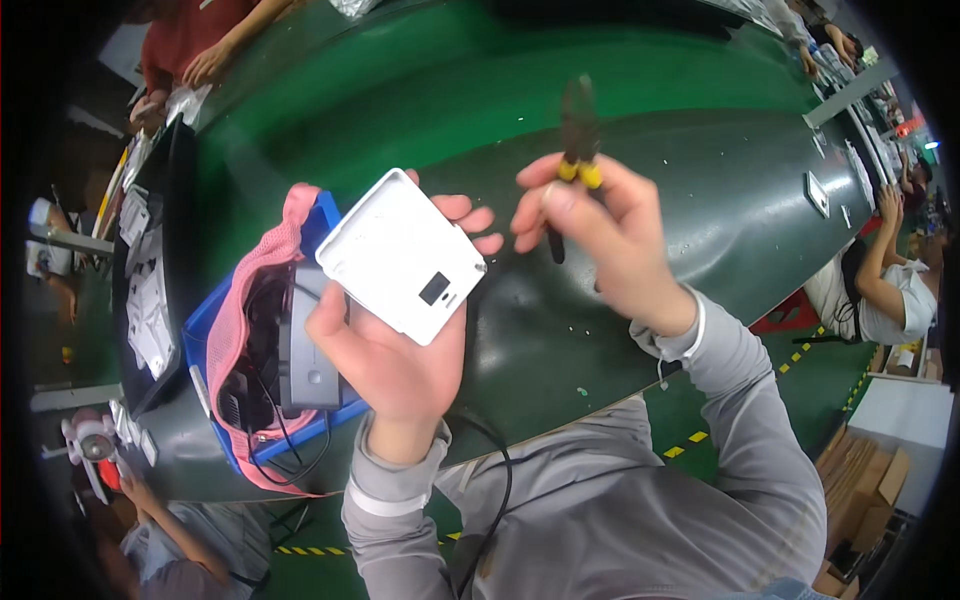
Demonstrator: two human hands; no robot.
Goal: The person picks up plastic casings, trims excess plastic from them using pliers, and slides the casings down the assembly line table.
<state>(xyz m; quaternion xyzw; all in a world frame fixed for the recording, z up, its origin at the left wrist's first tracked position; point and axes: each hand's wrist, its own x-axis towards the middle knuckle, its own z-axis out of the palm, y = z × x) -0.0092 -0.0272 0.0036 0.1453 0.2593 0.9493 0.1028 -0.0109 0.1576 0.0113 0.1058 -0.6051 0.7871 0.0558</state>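
My left hand holds up a flat white plastic cover with rounded corners and a small dark rectangular cut-out, tilted over the dark belt. My right hand is closed around a small pair of cutters with yellow-collared handles, its dark jaws pointing up and away. The cutters are a short way to the right of the cover and do not touch it. Both forearms wear grey sleeves.
A blue bin lined with pink mesh holds dark parts and black cables at my left. A black tray of white parts lies beyond it. Other people sit along the dark green conveyor, at right, top left and lower left.
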